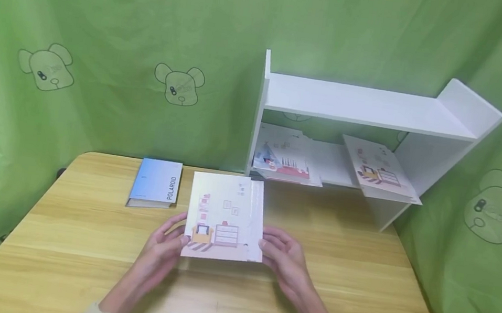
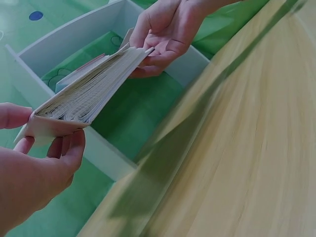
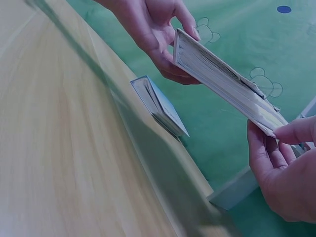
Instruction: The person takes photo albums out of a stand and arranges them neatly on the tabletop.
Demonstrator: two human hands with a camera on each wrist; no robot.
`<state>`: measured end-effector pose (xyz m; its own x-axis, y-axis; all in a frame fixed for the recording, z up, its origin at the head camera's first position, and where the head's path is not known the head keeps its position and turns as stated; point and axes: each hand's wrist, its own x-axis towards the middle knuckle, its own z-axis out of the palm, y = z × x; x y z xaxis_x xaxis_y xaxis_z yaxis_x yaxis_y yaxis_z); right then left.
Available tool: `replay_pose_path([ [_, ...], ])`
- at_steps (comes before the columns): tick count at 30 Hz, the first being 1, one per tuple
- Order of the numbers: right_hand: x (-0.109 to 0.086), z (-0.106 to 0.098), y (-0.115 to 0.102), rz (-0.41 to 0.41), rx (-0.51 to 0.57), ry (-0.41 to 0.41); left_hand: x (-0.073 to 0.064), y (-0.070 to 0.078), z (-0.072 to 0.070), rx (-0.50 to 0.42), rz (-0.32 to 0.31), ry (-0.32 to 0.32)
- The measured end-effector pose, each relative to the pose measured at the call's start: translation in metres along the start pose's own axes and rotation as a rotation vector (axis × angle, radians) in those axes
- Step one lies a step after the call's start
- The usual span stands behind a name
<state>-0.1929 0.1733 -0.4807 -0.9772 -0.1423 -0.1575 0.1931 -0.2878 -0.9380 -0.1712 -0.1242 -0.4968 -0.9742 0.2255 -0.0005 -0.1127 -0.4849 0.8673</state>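
A pale photo album (image 1: 224,214) with a drawn armchair and dresser on its cover is held above the table by both hands. My left hand (image 1: 160,247) grips its left edge, thumb on the front. On the opposite edge, my right hand (image 1: 287,261) pinches the cover with its thumb in front and fingers behind. The left wrist view shows the album's thick stack of pages (image 2: 94,89) edge-on, the covers nearly closed. In the right wrist view the album (image 3: 222,81) is tilted between the two hands.
A blue album marked POLAROID (image 1: 154,183) stands at the table's back left. Behind to the right is a white shelf (image 1: 372,106). Its lower board bears illustrated albums at left (image 1: 282,152) and another illustrated album (image 1: 380,168) at right. Green curtain (image 1: 127,13) surrounds the wooden table (image 1: 64,237).
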Motion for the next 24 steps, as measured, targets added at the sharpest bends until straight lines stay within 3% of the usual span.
replay_pose_path([
  [9, 0.008, 0.018, 0.008, 0.021, 0.008, -0.015, -0.004, 0.005, -0.014, 0.010, 0.005, 0.050],
  [24, 0.024, 0.040, 0.014, 0.008, 0.055, 0.012, -0.002, 0.018, -0.024, 0.008, 0.011, 0.118],
])
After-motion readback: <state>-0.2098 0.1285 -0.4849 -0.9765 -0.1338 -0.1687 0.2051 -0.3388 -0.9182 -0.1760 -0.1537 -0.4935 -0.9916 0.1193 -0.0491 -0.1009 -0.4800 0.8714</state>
